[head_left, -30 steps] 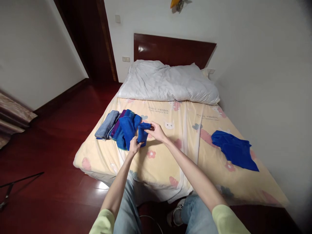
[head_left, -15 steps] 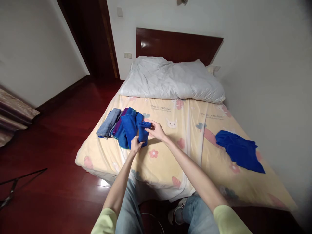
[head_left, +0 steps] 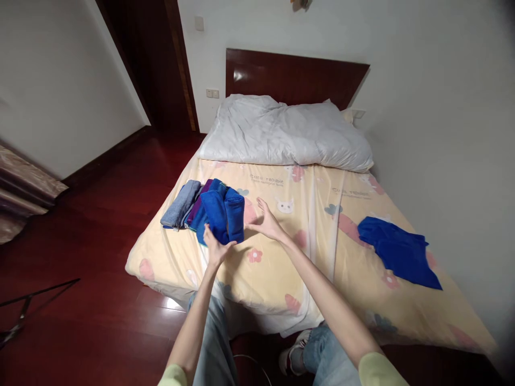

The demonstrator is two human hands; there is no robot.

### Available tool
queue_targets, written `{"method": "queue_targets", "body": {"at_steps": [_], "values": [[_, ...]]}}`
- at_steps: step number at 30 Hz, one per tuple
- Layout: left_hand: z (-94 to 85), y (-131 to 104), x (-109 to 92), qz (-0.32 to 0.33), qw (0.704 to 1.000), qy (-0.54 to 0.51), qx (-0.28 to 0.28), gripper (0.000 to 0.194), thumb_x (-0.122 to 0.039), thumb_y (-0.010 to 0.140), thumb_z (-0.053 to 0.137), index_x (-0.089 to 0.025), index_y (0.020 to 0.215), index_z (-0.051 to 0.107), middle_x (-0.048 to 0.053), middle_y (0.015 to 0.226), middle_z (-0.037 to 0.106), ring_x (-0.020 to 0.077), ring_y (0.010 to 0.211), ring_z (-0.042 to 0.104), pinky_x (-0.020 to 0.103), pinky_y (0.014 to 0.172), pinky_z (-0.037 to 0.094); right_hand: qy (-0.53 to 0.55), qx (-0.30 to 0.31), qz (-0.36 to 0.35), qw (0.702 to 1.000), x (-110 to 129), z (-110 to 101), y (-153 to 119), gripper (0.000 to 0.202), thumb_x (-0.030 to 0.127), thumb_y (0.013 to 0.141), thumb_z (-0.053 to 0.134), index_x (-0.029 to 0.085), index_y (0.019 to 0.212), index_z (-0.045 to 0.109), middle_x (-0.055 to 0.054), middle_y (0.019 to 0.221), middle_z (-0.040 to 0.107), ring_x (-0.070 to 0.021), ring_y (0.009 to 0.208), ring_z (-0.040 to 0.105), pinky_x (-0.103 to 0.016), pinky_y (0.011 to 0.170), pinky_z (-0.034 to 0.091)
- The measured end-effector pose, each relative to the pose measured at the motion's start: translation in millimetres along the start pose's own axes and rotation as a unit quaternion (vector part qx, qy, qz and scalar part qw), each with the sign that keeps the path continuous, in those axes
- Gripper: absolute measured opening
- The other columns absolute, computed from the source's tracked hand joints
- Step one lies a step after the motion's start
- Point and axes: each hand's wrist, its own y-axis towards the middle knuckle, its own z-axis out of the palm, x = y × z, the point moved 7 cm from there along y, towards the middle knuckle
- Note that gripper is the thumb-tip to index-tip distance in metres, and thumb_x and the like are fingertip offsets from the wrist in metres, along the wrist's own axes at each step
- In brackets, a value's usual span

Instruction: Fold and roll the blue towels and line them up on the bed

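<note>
A folded blue towel (head_left: 235, 214) lies at the right end of a row of folded towels on the bed. My left hand (head_left: 216, 247) is at the near edge of this row, thumb and fingers spread, with nothing gripped. Just right of the folded blue towel, my right hand (head_left: 267, 222) hovers with its fingers apart and empty. Beside that towel is another blue towel (head_left: 215, 212), partly behind my left fingers. Further left come a purple towel (head_left: 198, 206) and a grey-blue towel (head_left: 182, 203).
A crumpled blue cloth (head_left: 398, 251) lies on the right side of the bed (head_left: 281, 279), which has a yellow patterned sheet. A white quilt (head_left: 285, 131) is bunched against the dark headboard (head_left: 298, 78). A thin black stand (head_left: 28, 305) is on the floor at left.
Both hands have let go of the folded blue towel, which now rests against the others. My right hand has moved slightly right; the fingers of both hands have spread.
</note>
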Motion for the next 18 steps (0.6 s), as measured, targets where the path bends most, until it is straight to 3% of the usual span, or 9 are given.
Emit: {"method": "queue_targets", "body": {"at_steps": [2,4,7,9,11,14,18], "values": [[-32.5,-47.4,3.5,-0.023,0.999,0.012,-0.042,0.105,-0.049,0.077,0.074,-0.013,0.156,0.014,0.022,0.152,0.032,0.0337,0.143,0.031,0.051,0.116,0.031,-0.01,-0.051,0.021,0.998,-19.4,-19.3,-30.5,0.108,0.042,0.063,0.089,0.026,0.152,0.03,-0.015,0.16,0.03,-0.0298,0.149,0.027,-0.052,0.121,0.023],[-56.3,-107.8,11.6,-0.053,0.998,0.033,-0.02,0.079,-0.044,0.09,0.059,-0.018,0.154,0.022,0.018,0.148,0.04,0.0295,0.138,0.041,0.048,0.113,0.037,-0.008,-0.11,0.049,0.993,-44.6,-37.4,-70.3,0.099,0.045,0.068,0.084,0.026,0.15,0.033,-0.015,0.159,0.032,-0.0298,0.146,0.033,-0.053,0.12,0.027],[-67.3,-195.3,20.1,-0.036,0.987,0.047,0.148,0.039,-0.036,0.094,0.047,-0.024,0.13,0.057,0.011,0.124,0.061,0.0273,0.12,0.056,0.047,0.106,0.044,0.017,-0.185,0.113,0.976,-85.0,-57.3,-139.5,0.088,0.048,0.07,0.081,0.024,0.144,0.041,-0.019,0.15,0.045,-0.0311,0.135,0.048,-0.055,0.113,0.037],[-68.2,-236.2,24.4,-0.011,0.963,0.049,0.263,0.029,-0.031,0.095,0.045,-0.027,0.113,0.068,0.007,0.112,0.067,0.0262,0.111,0.06,0.045,0.099,0.049,0.033,-0.206,0.154,0.966,-105.9,-65.6,-187.1,0.076,0.05,0.073,0.078,0.023,0.138,0.048,-0.019,0.137,0.058,-0.0304,0.125,0.058,-0.053,0.107,0.044],[-73.5,-251.2,31.8,-0.008,0.955,0.058,0.291,0.028,-0.03,0.095,0.044,-0.027,0.103,0.071,0.007,0.105,0.069,0.0259,0.104,0.062,0.045,0.094,0.051,0.041,-0.19,0.187,0.963,-119.7,-71.2,-232.9,0.061,0.051,0.076,0.075,0.02,0.126,0.059,-0.017,0.119,0.069,-0.0294,0.112,0.066,-0.05,0.1,0.05],[-84.8,-238.1,44.5,-0.029,0.975,0.087,0.205,0.032,-0.035,0.095,0.043,-0.021,0.099,0.071,0.01,0.103,0.069,0.0269,0.102,0.063,0.046,0.095,0.05,0.026,-0.178,0.226,0.957,-131.6,-87.1,-301.7,0.043,0.052,0.076,0.074,0.019,0.103,0.07,-0.014,0.099,0.075,-0.0289,0.096,0.071,-0.045,0.089,0.056],[-86.7,-216.7,49.9,-0.05,0.971,0.21,0.106,0.052,-0.05,0.09,0.047,-0.012,0.12,0.064,0.02,0.135,0.054,0.0352,0.126,0.05,0.051,0.106,0.042,-0.014,-0.267,0.254,0.93,-137.8,-125.9,-389.2,0.036,0.057,0.07,0.076,0.024,0.083,0.074,-0.009,0.085,0.076,-0.0294,0.083,0.073,-0.045,0.082,0.06]]}}
